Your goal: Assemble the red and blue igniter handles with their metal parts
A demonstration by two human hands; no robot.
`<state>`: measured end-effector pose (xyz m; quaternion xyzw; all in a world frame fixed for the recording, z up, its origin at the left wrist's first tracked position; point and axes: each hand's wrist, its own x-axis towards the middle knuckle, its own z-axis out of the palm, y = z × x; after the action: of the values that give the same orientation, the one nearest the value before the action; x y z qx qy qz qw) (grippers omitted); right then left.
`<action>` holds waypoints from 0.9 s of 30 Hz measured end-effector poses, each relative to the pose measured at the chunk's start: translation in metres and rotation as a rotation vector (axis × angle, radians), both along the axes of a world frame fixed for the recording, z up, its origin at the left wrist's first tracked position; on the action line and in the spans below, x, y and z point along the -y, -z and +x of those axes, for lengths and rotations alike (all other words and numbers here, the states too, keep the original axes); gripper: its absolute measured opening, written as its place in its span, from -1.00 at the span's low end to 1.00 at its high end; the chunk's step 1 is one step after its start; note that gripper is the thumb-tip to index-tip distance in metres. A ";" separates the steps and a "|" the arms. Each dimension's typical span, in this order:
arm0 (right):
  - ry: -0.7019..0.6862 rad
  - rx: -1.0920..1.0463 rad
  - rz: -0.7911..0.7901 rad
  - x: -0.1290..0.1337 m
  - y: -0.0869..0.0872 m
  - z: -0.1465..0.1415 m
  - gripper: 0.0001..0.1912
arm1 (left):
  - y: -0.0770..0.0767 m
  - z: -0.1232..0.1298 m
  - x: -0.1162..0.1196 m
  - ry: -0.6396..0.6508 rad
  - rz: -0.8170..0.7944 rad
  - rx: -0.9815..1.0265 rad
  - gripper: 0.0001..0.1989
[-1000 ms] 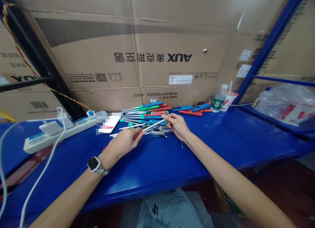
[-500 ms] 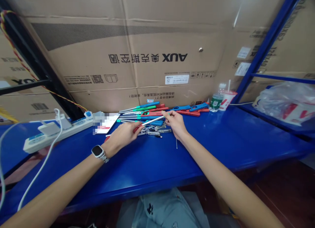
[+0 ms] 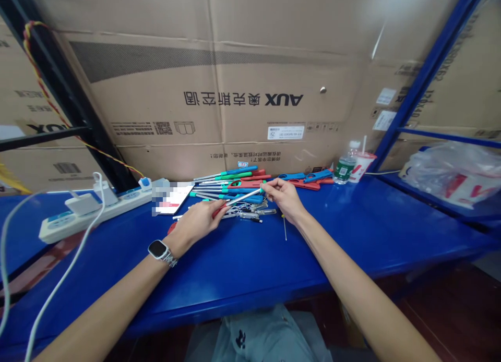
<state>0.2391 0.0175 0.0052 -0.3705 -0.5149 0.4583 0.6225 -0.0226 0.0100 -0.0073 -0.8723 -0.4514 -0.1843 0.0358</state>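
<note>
My left hand (image 3: 201, 216) is closed on the red handle of a long lighter-like tool with a silver tube (image 3: 243, 197), slanting up to the right. At the tube's far end, by a small green part, my right hand (image 3: 287, 197) is closed in a pinch. Behind and under both hands lies a pile of similar tools with silver shafts, green collars and blue (image 3: 240, 170), green or red handles (image 3: 238, 184). Several small clear-handled pieces (image 3: 248, 215) lie in front of it. A thin metal rod with a yellow end (image 3: 285, 229) rests below my right hand.
On the left, a white power strip (image 3: 86, 216) has plugs and cables. Beside it lies a white card (image 3: 177, 196). A green-labelled bottle (image 3: 344, 166) and a red-and-white cup (image 3: 362, 166) stand to the right. Large cardboard (image 3: 242, 59) backs the blue table (image 3: 235, 273).
The camera view has shifted slightly. Both hands keep hold of the red-handled tool, and its green part shows more clearly by my right fingertips.
</note>
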 end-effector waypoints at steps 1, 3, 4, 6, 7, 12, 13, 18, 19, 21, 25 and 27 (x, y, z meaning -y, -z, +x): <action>-0.025 -0.009 -0.007 0.001 -0.001 0.000 -0.48 | 0.000 0.000 0.001 0.002 0.001 0.001 -0.59; -0.070 -0.016 -0.028 0.002 -0.003 0.000 -0.46 | -0.002 0.001 0.004 0.014 0.000 0.014 -0.60; -0.082 -0.020 -0.038 0.003 -0.004 0.000 -0.47 | -0.003 0.001 0.006 0.021 -0.002 0.024 -0.61; -0.084 -0.031 -0.050 0.004 -0.006 0.001 -0.48 | -0.006 0.002 0.009 0.032 -0.004 0.039 -0.62; -0.080 -0.034 -0.054 0.005 -0.005 0.002 -0.48 | -0.007 0.002 0.011 0.030 -0.001 0.040 -0.62; -0.148 0.052 -0.103 0.008 0.002 -0.011 -0.50 | -0.009 0.010 0.014 0.029 0.017 0.025 -0.64; -0.180 0.087 -0.105 0.009 0.004 -0.017 -0.50 | -0.009 0.014 0.013 0.051 0.020 0.038 -0.65; -0.226 -0.007 -0.034 0.014 0.010 -0.049 -0.57 | -0.009 0.031 0.013 -0.004 -0.007 0.102 -0.70; -0.221 -0.009 -0.042 0.015 0.010 -0.053 -0.57 | -0.009 0.033 0.013 -0.014 -0.028 0.106 -0.76; -0.200 0.005 -0.041 0.018 0.011 -0.057 -0.57 | -0.008 0.035 0.014 -0.006 -0.077 0.134 -0.76; -0.166 0.063 0.002 0.022 0.012 -0.059 -0.55 | -0.009 0.034 0.018 0.046 -0.142 0.195 -0.36; -0.175 0.090 0.010 0.023 0.013 -0.059 -0.54 | -0.011 0.033 0.020 0.062 -0.151 0.189 -0.34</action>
<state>0.1800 -0.0055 -0.0074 -0.3414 -0.5749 0.4914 0.5581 0.0105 -0.0102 0.0033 -0.8650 -0.4381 -0.2320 -0.0783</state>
